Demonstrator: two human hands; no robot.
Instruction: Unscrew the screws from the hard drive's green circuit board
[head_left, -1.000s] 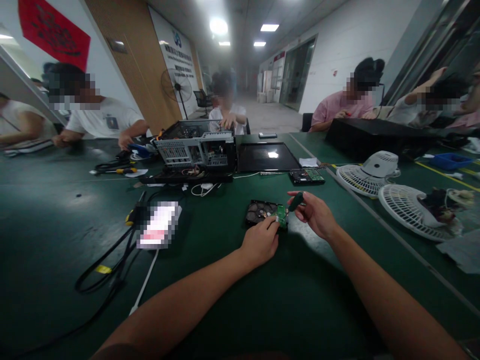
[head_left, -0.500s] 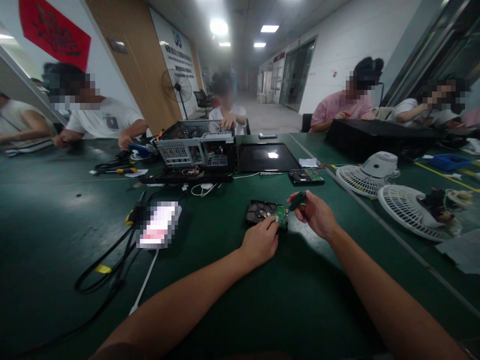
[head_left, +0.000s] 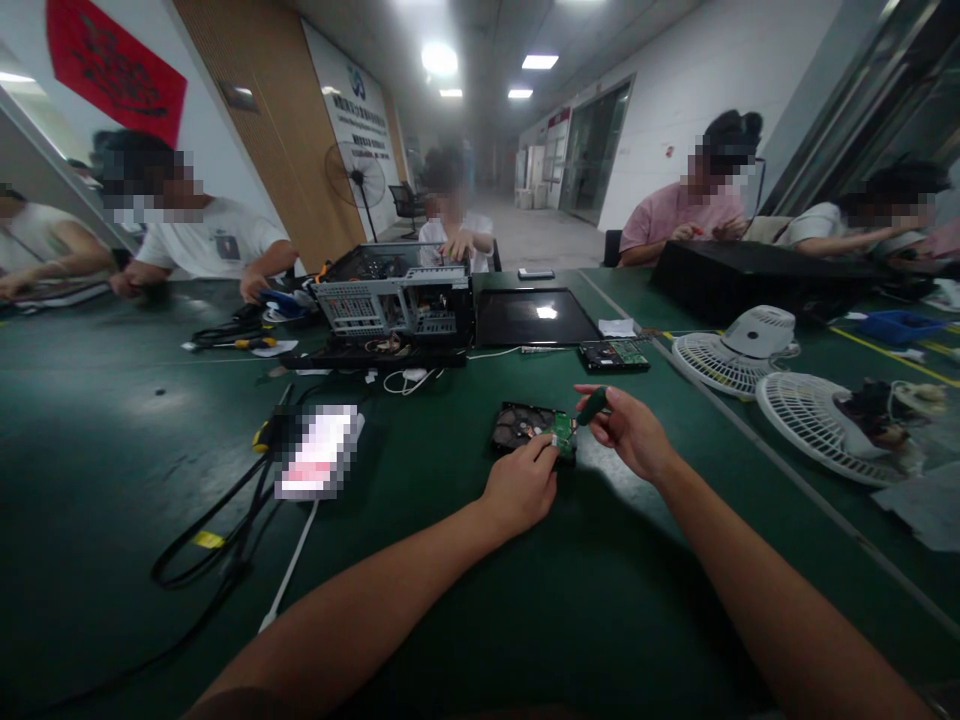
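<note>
A hard drive (head_left: 516, 424) lies on the green table, its green circuit board (head_left: 562, 424) facing up at the right end. Closed on the drive's near edge is my left hand (head_left: 519, 490), fingers pressed by the board. My right hand (head_left: 631, 432) grips a screwdriver (head_left: 593, 404) by its dark green handle, with the index finger stretched out. The screwdriver leans, its shaft running down and left to the board. Whether the tip sits in a screw is too small to tell.
A phone (head_left: 319, 450) with a white cable and a looped black cord (head_left: 161, 555) lie left. Beyond are an open computer case (head_left: 397, 300), a black panel (head_left: 536, 315) and a second hard drive (head_left: 613, 355). White fan parts (head_left: 724, 360) stand right. Several people sit around the table.
The screwdriver handle has dipped and tilted a little in my right hand, and that index finger is straighter. My left hand and the hard drive stay in place.
</note>
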